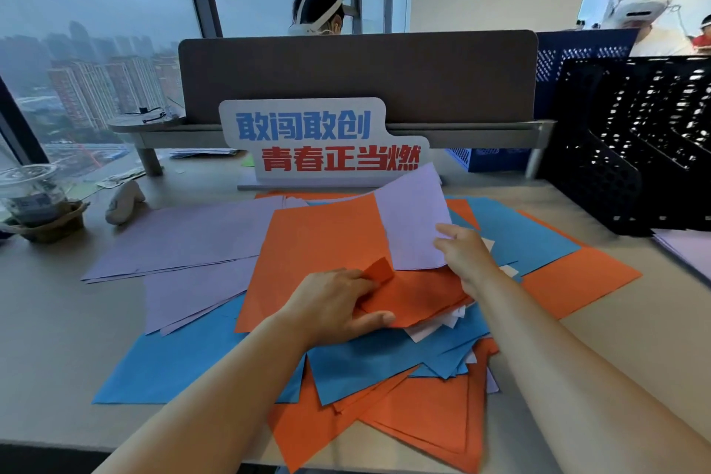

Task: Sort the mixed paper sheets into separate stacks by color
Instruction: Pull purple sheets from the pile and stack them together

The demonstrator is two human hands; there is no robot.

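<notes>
A mixed heap of orange, blue, lilac and white paper sheets covers the middle of the desk. My left hand [338,304] grips the near edge of an orange sheet [315,242], whose corner curls up over my fingers. My right hand [463,254] pinches the lower right corner of a lilac sheet [411,219] and holds it lifted and tilted above the heap. Several lilac sheets [184,242] lie spread on the left. Blue sheets [184,362] lie below and to the right. More orange sheets [423,419] reach the desk's front edge.
A sign [323,142] with blue and red characters stands behind the heap, before a grey divider [358,77]. A black mesh file rack [646,142] stands at the right, with lilac paper [688,250] beside it. A plastic cup [30,196] stands at the far left. People with headsets sit beyond.
</notes>
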